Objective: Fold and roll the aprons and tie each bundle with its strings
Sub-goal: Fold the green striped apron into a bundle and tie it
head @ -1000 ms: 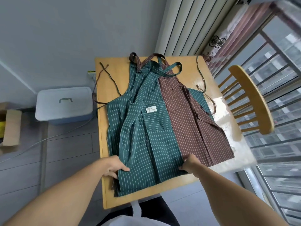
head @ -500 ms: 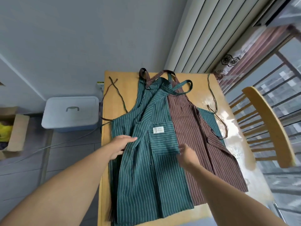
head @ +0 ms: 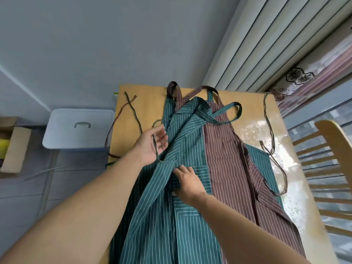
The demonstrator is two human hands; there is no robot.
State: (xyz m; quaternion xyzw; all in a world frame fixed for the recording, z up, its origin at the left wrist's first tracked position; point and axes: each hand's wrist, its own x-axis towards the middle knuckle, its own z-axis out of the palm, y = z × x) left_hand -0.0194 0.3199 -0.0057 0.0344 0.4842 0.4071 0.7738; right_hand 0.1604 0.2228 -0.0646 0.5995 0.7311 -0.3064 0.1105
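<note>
Head view: left hand, fingers loosely spread, is lifting the green apron's folded edge. Right hand, fingers straight, is pressing its pocket flat.

My wooden table carries everything here, its far edge close to the grey wall. The brown striped apron lies flat on it, bib toward that far edge. Taking this brown apron as the landmark: the green striped apron lies over its left half, a thin brown string trails across the bare wood to its left, and to its right a green string runs along the shiny tabletop, near a second green apron's edge showing from beneath it.
</note>
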